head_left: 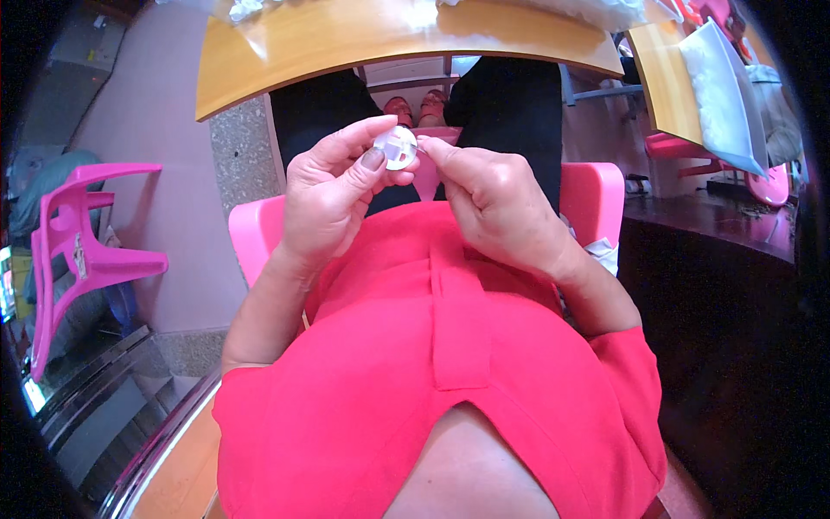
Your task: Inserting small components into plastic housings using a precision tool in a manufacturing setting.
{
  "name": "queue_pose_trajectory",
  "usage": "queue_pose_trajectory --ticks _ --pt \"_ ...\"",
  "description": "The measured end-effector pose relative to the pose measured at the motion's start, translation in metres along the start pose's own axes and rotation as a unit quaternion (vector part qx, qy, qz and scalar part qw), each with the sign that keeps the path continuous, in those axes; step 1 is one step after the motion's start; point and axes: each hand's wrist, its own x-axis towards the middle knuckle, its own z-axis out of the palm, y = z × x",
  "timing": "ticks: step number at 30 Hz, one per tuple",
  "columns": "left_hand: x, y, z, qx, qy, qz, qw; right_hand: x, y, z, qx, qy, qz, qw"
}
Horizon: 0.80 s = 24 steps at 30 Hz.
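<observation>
Pinching round white disc [397, 148], left grip [333, 190] closed round it; right grip [501, 199] at its edge, cannot tell whether clasping.

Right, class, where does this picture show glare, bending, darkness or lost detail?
Head view: pale glare on the wooden tabletop, whose near edge bows, likely from fisheye distortion; head view: black corners, and the dark furniture at right loses detail in shadow; head view: the left fingers hold a shiny round piece, its bright patches and small size hiding fine detail.
</observation>
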Motion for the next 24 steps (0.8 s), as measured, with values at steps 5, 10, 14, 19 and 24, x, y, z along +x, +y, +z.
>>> queue_pose_trajectory --ticks 5,10,14,19,24 --pt "0.0004 -0.0014 0.0013 0.005 0.002 -0.009 1.000 -0.0006 -0.0031 0.0008 -0.056 -0.037 0.018 0.998" --pt "-0.0005 -0.0030 0.0022 0.021 0.005 -0.002 1.000 -0.0011 -0.0017 0.0008 -0.058 -0.041 0.015 0.997" --pt "-0.0004 -0.0043 0.0004 0.058 -0.003 0.009 0.998 -0.0010 -0.0012 -0.0007 -0.063 -0.061 0.017 0.996" --pt "-0.0003 -0.0048 -0.0018 0.145 -0.029 0.041 0.988 -0.0016 -0.0016 -0.0014 -0.073 -0.081 0.018 0.994" --pt "-0.0006 -0.0044 -0.0006 0.173 -0.046 0.054 0.982 0.0009 -0.0055 -0.0085 -0.095 -0.115 0.013 0.989"
